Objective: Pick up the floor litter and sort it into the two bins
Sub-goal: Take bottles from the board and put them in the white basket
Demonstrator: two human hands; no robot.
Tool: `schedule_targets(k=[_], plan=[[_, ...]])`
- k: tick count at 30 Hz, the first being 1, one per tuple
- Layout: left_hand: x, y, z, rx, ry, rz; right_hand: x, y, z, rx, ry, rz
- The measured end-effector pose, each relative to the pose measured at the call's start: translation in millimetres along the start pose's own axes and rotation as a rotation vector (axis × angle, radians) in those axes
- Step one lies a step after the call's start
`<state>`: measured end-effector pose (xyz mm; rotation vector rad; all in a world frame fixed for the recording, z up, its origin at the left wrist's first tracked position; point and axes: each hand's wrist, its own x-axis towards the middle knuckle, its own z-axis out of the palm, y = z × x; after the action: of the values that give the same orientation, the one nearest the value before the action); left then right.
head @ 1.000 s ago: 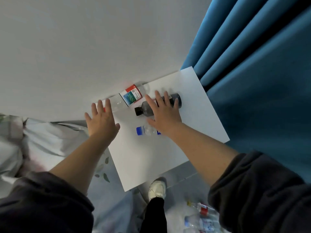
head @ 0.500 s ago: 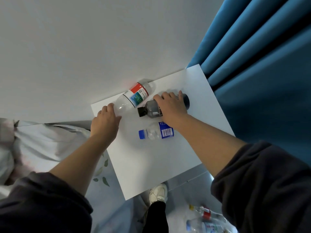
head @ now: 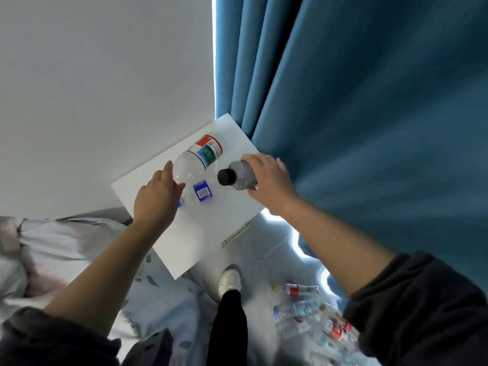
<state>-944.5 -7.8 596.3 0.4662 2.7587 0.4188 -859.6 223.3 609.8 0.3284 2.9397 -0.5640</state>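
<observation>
Both hands are occupied. Left hand [head: 155, 200] is clenched around the neck end of a large clear plastic bottle with a red, white and green label [head: 196, 159], carried tilted with its base pointing up and away. Right hand [head: 266, 180] grips the body of a smaller grey translucent bottle with a dark cap [head: 236, 175], cap turned toward the camera. Judgement: one bottle per hand lets two items go to the bins in a single trip.

Largest item in view is the blue pleated curtain [head: 369, 128] at right, against the plain white wall [head: 105, 88]. Below the hands sits a flat white rectangular counter [head: 206, 233], set into the corner. On it lies a small clear bottle with a blue label and blue cap [head: 196, 192], on its side, partly hidden by the left hand and not yet collected.

Further clear plastic bottles with red and blue labels [head: 306, 315] lie heaped on the floor at lower right, near a white shoe [head: 229, 282]. No bin is in view.
</observation>
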Motion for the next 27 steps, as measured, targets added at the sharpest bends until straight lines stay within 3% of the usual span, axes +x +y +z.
schedule_targets(k=[7,14,27], plan=[[-76.2,118.0,-27.2,0.050,-0.050,0.370,-153.0,33.4,-60.1,0.281,0.164,0.277],[-160.1,222.7,1.7,0.090,-0.118,0.748,-312.4,72.3,-77.5,0.618,0.400,0.619],[-424.7,362.1,87.7,0.174,-0.241,1.081,-662.1,110.8,-36.8,0.885,0.809,1.062]])
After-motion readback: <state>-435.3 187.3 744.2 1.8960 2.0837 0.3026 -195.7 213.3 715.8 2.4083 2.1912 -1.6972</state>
